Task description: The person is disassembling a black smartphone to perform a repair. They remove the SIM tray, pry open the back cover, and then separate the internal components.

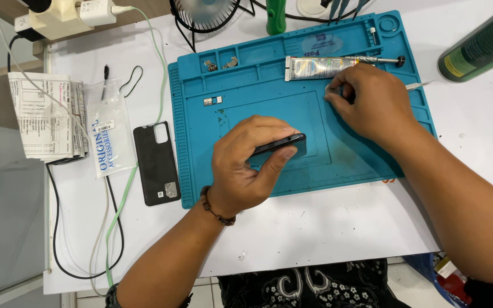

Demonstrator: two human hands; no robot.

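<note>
On blue mat (246, 188): one phone (281, 145), one glue tube (320, 67).

We are seeing the phone (278, 145) mostly hidden under the left hand's (246, 165) fingers; whatever the right hand's (372, 102) fingertips are pinching is staying concealed.

One blue mat (366, 157), two phones (281, 145) (156, 164), one glue tube (320, 67), one fan (203, 14).
</note>
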